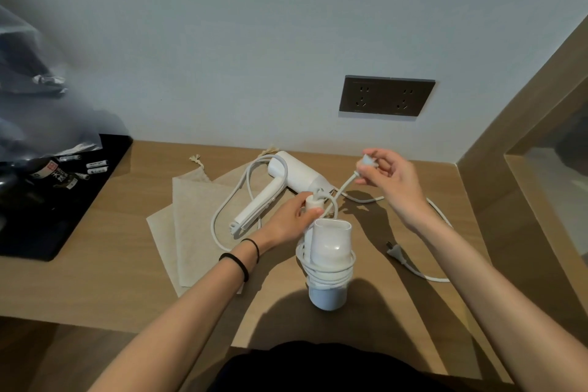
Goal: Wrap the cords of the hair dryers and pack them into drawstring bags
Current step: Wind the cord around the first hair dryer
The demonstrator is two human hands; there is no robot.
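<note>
Gripping its handle, the left hand (294, 216) holds the cord-wrapped hair dryer (331, 245) above the bench (111, 283); the right hand (393, 183) pinches the plug (369, 162), likely the surest hold on that springy cord (327, 275).

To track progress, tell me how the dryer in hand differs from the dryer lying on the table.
The left hand grips the held dryer on end; the table dryer lies flat, partly on the bags. The held dryer's cord is wound round its body; the table dryer's cord lies in loose loops. The right hand pinches the held dryer's plug; the table dryer's plug lies on the table. Both are white and unbagged.
</note>
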